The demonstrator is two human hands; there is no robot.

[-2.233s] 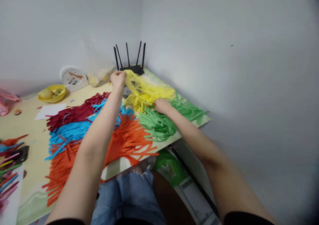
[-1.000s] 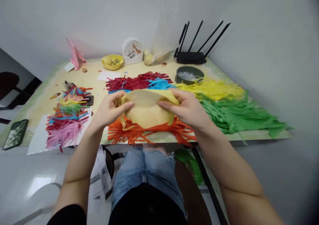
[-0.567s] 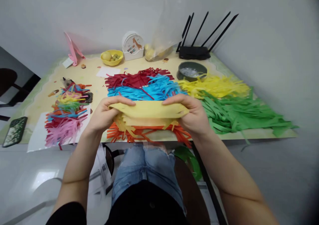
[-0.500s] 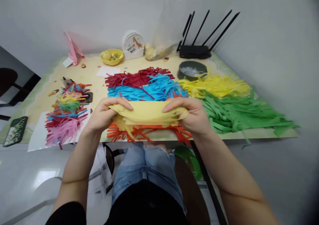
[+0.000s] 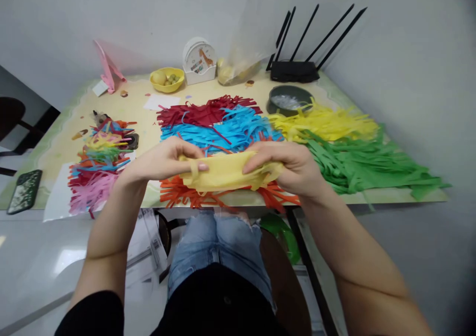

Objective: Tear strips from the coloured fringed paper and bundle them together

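We grip the yellow fringed sheet [image 5: 225, 169], left hand [image 5: 173, 160] and right hand [image 5: 292, 165] both closed on its ends | place: above the orange fringe [image 5: 176, 192] | done, we judge: strips cut | left: sheet not laid down; yellow pile [image 5: 330, 121] right of orange fringe, unheld

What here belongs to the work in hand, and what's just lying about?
Likely in use: pale yellow piece, held by left hand and right hand; red fringe; blue fringe; orange fringe; yellow fringe; green fringe.

Likely lying about: phone; router; fruit bowl.
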